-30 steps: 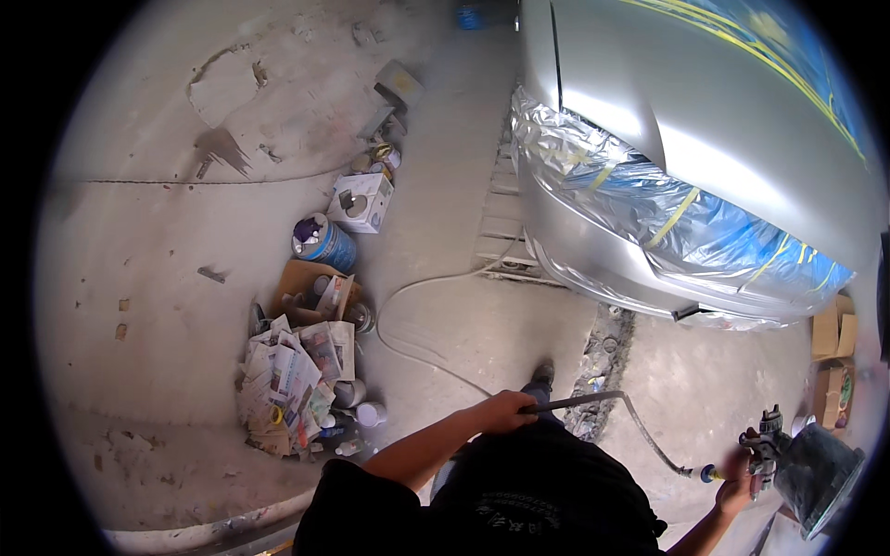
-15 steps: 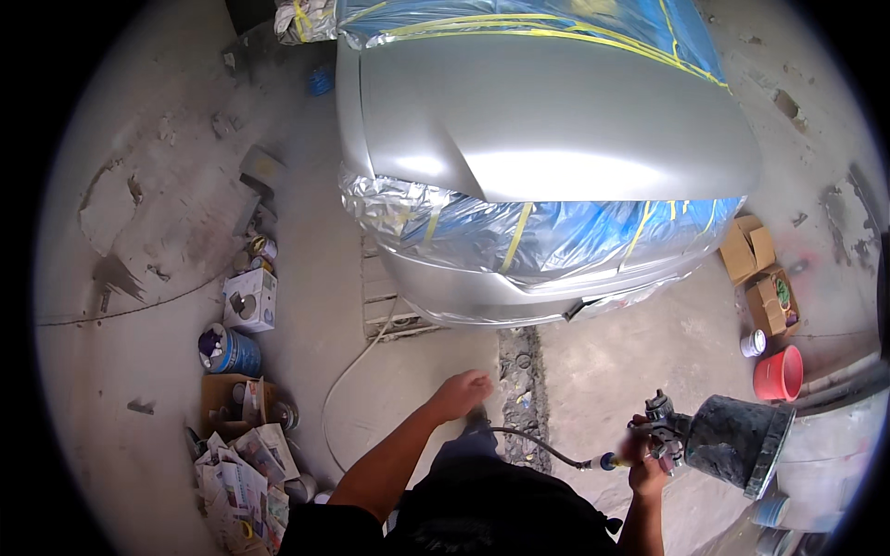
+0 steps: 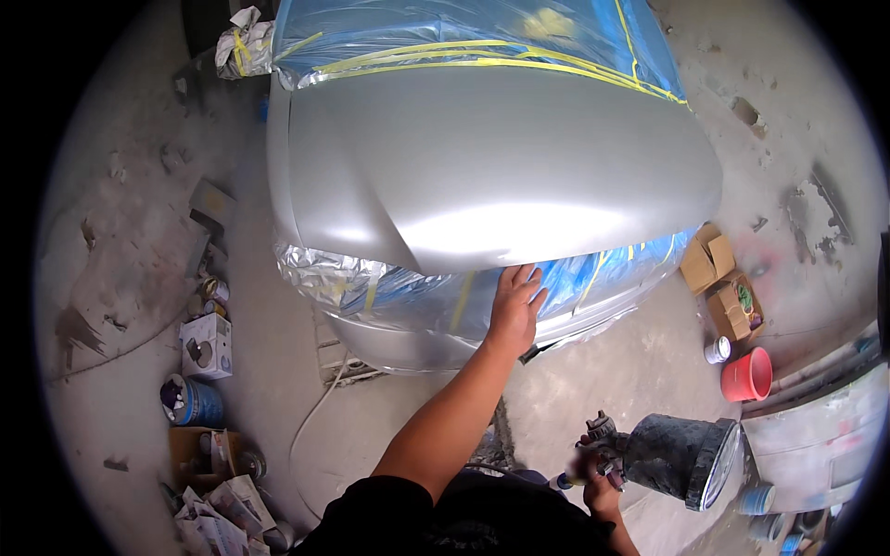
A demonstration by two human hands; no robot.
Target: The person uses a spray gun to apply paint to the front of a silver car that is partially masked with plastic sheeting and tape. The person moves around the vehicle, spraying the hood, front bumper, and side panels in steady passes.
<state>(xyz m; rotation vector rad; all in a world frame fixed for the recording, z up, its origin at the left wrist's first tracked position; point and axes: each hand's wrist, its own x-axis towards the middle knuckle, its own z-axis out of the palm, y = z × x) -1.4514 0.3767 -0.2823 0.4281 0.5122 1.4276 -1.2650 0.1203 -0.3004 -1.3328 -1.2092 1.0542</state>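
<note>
My left hand [image 3: 515,310] reaches forward with its fingers apart, at the front edge of a silver car hood [image 3: 482,167]. Its fingertips overlap the hood's lower edge; whether they touch it I cannot tell. Below that edge, blue and silver masking film [image 3: 343,283] with yellow tape covers the car's front. At the lower right, my right hand [image 3: 601,477] is wrapped round a spray gun [image 3: 603,443]. The gun's large dark paint cup [image 3: 675,456] points to the right. An air hose fitting [image 3: 563,481] joins the gun beside my hand.
Along the left stand a white box [image 3: 206,347], a blue bucket [image 3: 197,402] and piled newspapers [image 3: 218,519]. To the right are cardboard boxes [image 3: 732,306], a white can [image 3: 717,349], a red bucket [image 3: 746,374] and a pale panel [image 3: 820,440]. A hose [image 3: 301,431] crosses the floor.
My left hand has stretched forward from near my body to the hood's front edge, its fingers spreading. My right hand still grips the spray gun. The view has shifted, and the car appears lower and further left.
</note>
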